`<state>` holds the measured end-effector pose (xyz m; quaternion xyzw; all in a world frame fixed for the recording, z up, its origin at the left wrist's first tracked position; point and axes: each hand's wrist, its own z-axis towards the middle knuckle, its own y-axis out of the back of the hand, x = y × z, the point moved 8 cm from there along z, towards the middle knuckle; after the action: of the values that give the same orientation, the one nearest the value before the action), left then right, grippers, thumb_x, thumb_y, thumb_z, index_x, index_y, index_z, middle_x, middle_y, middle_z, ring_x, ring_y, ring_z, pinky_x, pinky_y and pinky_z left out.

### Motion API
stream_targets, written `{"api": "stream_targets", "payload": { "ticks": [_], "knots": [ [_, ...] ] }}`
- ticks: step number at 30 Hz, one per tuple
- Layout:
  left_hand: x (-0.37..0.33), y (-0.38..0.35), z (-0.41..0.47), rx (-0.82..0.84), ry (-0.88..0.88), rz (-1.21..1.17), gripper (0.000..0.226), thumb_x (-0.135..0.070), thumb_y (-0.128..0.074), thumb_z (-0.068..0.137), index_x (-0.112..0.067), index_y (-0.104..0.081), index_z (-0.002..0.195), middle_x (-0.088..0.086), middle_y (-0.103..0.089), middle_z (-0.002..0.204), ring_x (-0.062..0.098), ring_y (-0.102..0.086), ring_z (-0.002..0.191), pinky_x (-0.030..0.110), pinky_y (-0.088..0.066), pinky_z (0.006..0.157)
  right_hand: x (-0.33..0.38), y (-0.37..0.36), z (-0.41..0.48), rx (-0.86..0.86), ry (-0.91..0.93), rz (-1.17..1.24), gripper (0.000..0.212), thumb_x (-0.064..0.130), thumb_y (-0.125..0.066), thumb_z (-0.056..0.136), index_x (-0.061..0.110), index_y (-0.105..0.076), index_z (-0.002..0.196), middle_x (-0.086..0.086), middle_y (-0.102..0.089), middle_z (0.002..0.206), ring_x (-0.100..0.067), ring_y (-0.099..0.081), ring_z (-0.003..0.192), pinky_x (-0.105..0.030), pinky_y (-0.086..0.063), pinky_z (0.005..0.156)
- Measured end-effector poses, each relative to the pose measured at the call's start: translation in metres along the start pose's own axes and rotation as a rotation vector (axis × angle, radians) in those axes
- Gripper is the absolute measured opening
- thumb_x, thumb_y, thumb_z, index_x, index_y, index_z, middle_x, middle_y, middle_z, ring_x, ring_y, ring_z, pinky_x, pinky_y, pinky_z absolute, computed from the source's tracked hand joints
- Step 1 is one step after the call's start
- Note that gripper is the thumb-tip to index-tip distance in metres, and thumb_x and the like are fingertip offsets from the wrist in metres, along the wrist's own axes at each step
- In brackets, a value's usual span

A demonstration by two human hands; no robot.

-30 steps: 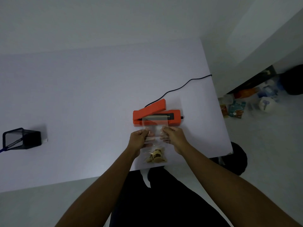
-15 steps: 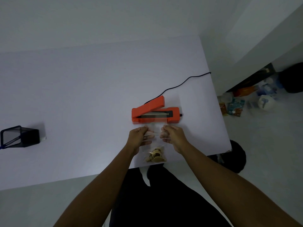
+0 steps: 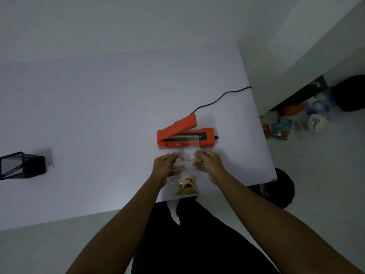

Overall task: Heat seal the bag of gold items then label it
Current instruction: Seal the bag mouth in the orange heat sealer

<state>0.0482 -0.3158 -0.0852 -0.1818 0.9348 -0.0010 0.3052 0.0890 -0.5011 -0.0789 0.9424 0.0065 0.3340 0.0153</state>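
Clear plastic bag flat on the white table, near the front edge, open top lying over the sealing strip of the orange heat sealer. Thin, soft and floppy, probably slippery too — easy to wrinkle. Gold items bunched at the bottom end, close to the table edge; likely the only heavy part, so that end should stay put while the top slides about. Best held by the two side edges, up near the top, pulled gently apart to keep the mouth smooth.

Left hand pinched shut on the left side of the bag, right hand pinched shut on the right side, fingers curled. Sealer arm lifted, not pressed down yet. Black cord running off the far right. Black mesh holder far off to the left. No label in sight.
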Motion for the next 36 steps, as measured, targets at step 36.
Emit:
{"api": "stream_targets", "payload": {
  "ticks": [36],
  "knots": [
    [0.001,-0.002,0.002,-0.012,0.019,0.014,0.025,-0.026,-0.059,0.096,-0.003,-0.071,0.097,0.012,-0.076,0.09,0.032,-0.074,0.082,0.051,-0.06,0.077,0.172,-0.012,-0.071,-0.066,0.66,-0.203,0.024,0.039,-0.069,0.089,0.015,-0.069,0.091,-0.002,-0.069,0.076,-0.012,-0.061,0.064,-0.03,-0.056,0.067]
  ]
}}
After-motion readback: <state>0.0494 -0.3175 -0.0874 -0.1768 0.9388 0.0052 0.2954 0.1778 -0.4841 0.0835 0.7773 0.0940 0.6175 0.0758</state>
